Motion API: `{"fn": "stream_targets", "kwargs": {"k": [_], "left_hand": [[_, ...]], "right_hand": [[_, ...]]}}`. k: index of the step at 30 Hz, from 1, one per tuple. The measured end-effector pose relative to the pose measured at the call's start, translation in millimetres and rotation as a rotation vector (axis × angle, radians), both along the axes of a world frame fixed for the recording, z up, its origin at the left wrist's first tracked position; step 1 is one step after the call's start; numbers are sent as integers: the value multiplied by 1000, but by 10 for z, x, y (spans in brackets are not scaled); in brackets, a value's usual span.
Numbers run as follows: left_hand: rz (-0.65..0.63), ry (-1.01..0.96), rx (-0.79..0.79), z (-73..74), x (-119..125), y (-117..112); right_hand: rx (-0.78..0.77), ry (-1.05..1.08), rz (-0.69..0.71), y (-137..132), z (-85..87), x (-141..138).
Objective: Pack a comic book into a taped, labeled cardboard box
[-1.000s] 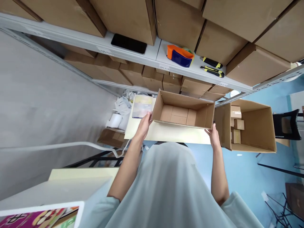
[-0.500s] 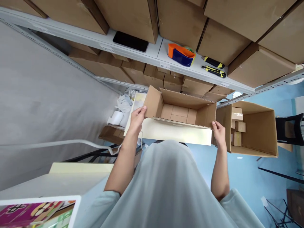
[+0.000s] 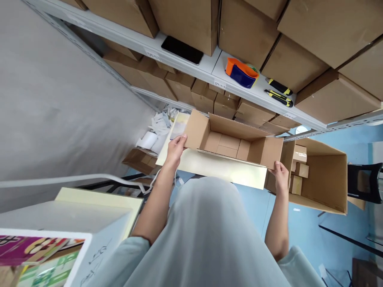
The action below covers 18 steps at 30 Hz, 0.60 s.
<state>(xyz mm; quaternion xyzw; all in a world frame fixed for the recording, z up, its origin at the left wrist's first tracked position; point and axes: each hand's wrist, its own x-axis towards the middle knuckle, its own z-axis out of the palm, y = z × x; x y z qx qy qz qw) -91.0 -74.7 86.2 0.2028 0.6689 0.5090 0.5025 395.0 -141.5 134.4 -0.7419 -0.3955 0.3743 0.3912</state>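
An open, empty cardboard box (image 3: 230, 146) lies before me over the pale tabletop (image 3: 227, 173), its two end flaps folded outward. My left hand (image 3: 176, 149) pinches the left end flap between thumb and fingers. At the other end, my right hand (image 3: 280, 175) grips the lower corner of the right flap. The long far wall stands up, and the inner bottom shows its folded panels.
A shelf (image 3: 206, 69) ahead carries big cartons, a black phone (image 3: 182, 50), an orange-and-blue tape dispenser (image 3: 241, 73) and two utility knives (image 3: 279, 92). To the right stands a large open carton (image 3: 324, 175) with small boxes. Paper scraps (image 3: 160, 123) lie at left; a white bin (image 3: 86, 243) is nearer.
The right end flap has swung outward and now lies open, with my right hand on it. My left hand stays on the left flap. The whole view has tilted.
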Motion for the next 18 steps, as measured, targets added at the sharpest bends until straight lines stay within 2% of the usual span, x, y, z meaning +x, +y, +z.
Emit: {"fn": "stream_targets", "kwargs": {"k": [3, 7, 11, 13, 15, 18], "left_hand": [[-61, 49, 53, 128, -12, -75], [-96, 43, 104, 255, -52, -151], [-26, 30, 108, 244, -201, -179], [31, 35, 86, 174, -308, -190], [74, 56, 67, 69, -416, -203], [106, 118, 52, -123, -561, -212]], "right_hand": [[-4, -110, -79, 71, 109, -71], [81, -278, -34, 165, 328, -240], [148, -406, -56, 205, 594, -523], [196, -434, -38, 221, 755, -776], [240, -408, 27, 234, 927, -1146], [280, -289, 246, 216, 1132, -1899]]}}
